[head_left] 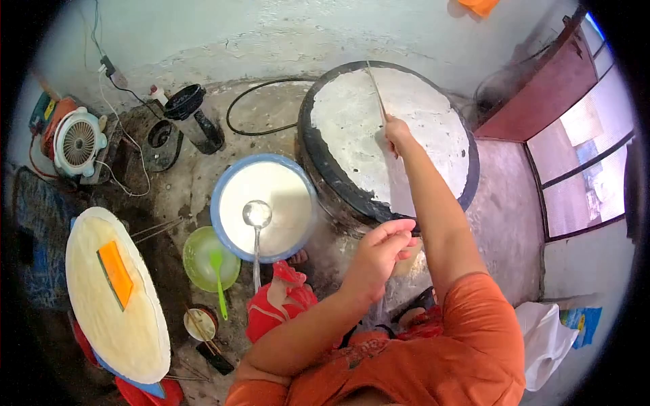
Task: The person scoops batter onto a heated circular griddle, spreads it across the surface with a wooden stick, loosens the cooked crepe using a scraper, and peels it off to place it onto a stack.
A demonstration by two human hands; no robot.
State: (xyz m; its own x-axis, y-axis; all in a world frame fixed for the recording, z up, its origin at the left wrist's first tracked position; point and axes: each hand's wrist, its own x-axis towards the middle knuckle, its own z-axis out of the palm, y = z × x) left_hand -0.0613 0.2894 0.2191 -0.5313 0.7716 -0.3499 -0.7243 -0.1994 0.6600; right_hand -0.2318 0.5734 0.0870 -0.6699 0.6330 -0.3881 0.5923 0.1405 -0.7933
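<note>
My right hand (397, 135) grips the handle end of a long, thin spatula (374, 88), which reaches across a large round griddle (311, 159) to its far rim. A white sheet of batter (426, 115) covers most of the griddle, with ragged edges and small holes. My left hand (382, 254) hovers by the griddle's near edge, fingers loosely bent and a little apart, holding nothing. To the left, a blue basin (218, 227) contains white liquid, and a metal ladle (256, 215) lies across it.
A green bowl (191, 274) holds a green spoon (218, 277). Farther left, a stack of pale round sheets (101, 325) carries an orange piece (116, 274). A small fan (79, 142) and a dark cylindrical container (203, 132) stand near the wall. A dark hose (237, 101) curves beside the griddle.
</note>
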